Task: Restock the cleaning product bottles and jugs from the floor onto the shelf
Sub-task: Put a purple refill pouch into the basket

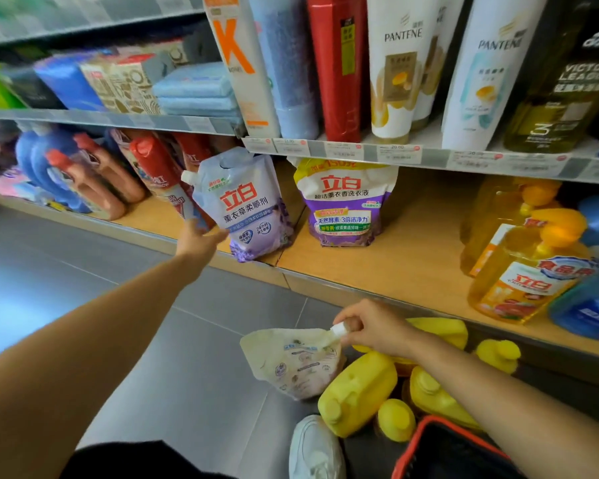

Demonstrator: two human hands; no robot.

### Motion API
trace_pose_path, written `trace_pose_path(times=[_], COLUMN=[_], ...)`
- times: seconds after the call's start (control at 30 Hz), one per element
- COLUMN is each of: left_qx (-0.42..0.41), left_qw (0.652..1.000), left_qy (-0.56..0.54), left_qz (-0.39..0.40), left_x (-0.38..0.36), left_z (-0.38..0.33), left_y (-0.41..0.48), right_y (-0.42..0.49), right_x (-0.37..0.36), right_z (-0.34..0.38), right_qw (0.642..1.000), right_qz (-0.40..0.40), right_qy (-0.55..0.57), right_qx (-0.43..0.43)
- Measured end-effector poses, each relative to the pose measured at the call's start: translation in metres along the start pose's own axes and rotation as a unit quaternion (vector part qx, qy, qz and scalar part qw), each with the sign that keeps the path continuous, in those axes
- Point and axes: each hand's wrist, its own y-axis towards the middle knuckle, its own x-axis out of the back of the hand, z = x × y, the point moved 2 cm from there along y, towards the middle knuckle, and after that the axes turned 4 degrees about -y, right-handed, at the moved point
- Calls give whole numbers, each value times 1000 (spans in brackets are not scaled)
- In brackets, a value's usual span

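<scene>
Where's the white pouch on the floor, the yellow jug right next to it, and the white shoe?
white pouch (pixel 298 364), head view, middle of its printed side.
yellow jug (pixel 357 392), head view, its broad side.
white shoe (pixel 315 447), head view, its top.

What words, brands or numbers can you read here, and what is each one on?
"PANTENE": white bottle.
"PANTENE": second white bottle.
"K": orange-and-white box.
"VICTOR... LEAGU...", "3": olive bottle, cut off at the frame edge.
"立白", "薰衣草柔顺剂": lavender pouch.
"立白", "超洁薰衣香洗衣液", "3倍洁净力": purple pouch.
"立白": orange bottle.
"20.00": price tag.
Other price tags and the floor pouch: too blurred to read.
</scene>
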Motion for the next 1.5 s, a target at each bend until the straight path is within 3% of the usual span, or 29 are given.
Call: trace_pose_path(times=[0.17, 0.27, 0.43, 0.63, 0.77, 0.93, 1.07, 1.13, 1.23, 1.3, 1.37, 1.5], left_qx=[-14, -1, -62, -152, -193, -206, -263, -287, -319, -350, -372, -391], left_qw=[979, 967, 987, 988, 981, 978, 961, 952, 938, 922, 908, 886], left_qy=[-202, -256, -150, -37, 26, 27, 54, 43, 30, 41, 44, 7], left_qz=[23, 8, -3, -2, 2, 34, 66, 92, 136, 162, 188, 250], left_x=[-11, -16, -5, -1, 9, 23, 31, 31, 28, 20, 5, -29], left_z=[-17, -11, -6, -28, -45, -71, -94, -106, -121, -131, -138, -144], left_y=[29, 34, 30, -2, -38, -85, -140, -168, -204, -230, -253, -297], right_y=[5, 8, 10, 10, 2, -18, -42, -64, -106, -138, -165, -212], right_x=[-3, -4, -9, -9, -2, 12, 47, 76, 127, 157, 180, 198], right_z=[-3, -4, -3, 11, 16, 24, 42, 60, 92, 112, 128, 142], right_qw=[999, 998, 997, 994, 997, 998, 992, 978, 919, 891, 896, 945], right_qz=[-4, -10, -22, -13, 16, 31, -37, -157, -382, -446, -435, -306], right_qy=[35, 56, 45, 38, 8, 21, 83, 120, 98, 61, 28, -65], right_qx=[-6, -11, -60, -101, -73, -50, -82, -64, 18, 62, 87, 93])
